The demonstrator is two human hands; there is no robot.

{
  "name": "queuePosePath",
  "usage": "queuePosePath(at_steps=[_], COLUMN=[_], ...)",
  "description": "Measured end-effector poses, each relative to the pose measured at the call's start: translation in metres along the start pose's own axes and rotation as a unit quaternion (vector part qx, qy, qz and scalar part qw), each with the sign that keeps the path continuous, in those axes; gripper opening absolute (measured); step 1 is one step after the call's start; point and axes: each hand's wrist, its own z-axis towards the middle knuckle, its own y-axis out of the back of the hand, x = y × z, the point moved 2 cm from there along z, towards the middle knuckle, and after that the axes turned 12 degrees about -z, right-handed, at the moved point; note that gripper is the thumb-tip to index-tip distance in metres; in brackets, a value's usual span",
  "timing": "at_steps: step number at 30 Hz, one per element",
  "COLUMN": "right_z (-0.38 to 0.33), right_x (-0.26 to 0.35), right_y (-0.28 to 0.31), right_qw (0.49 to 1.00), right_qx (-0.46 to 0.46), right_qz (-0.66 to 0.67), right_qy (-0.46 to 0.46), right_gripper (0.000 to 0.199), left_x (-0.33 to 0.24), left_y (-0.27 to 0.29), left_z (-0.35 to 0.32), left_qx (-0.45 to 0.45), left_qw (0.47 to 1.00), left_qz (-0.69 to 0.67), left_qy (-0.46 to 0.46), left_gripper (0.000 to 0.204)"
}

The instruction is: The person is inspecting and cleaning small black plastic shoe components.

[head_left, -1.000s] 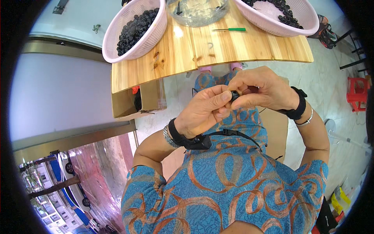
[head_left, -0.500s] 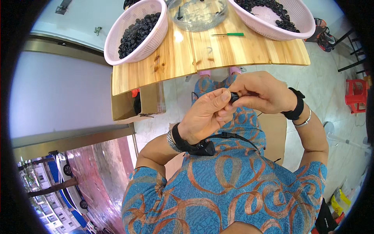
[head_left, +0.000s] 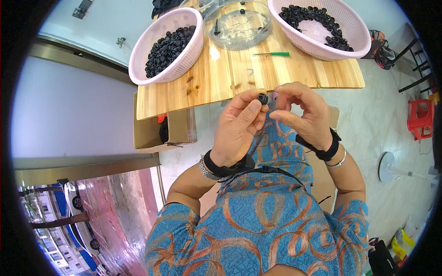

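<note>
part (head_left: pixel 263 99) pinched in left hand (head_left: pixel 237 126); right hand (head_left: pixel 311 115) apart

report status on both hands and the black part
Left hand pinching small black part. Right hand open, apart from it. Nothing visible in the way between them. Green-handled screwdriver on wooden table, clear of both hands.

The blue garment (head_left: pixel 244 207) bore looping rust ribbons (head_left: pixel 262 200). Black straps (head_left: pixel 216 166) circled both wrists, beside a silver left watchband (head_left: pixel 207 170) and right bangle (head_left: pixel 340 159).

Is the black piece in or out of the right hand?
Out: the left hand pinches the black piece, apart from the right hand.
</note>
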Motion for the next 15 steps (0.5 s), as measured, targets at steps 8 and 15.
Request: queuePosePath(at_steps=[8,15], right_z=[0.002,0.007], right_x=[0.010,0.013], right_y=[-0.008,-0.013], right_qw=[0.999,0.974], right_qx=[0.011,-0.011], right_qz=[-0.049,-0.196], right_qy=[0.006,0.116], right_gripper=[0.027,0.019], left_x=[-0.011,-0.012], left_y=[0.006,0.009], left_z=[0.000,0.000], left_qx=[0.080,0.070], left_qw=[0.967,0.972], left_qz=[0.229,0.202], left_qy=[-0.078,-0.092], left_gripper=[0.025,0.022])
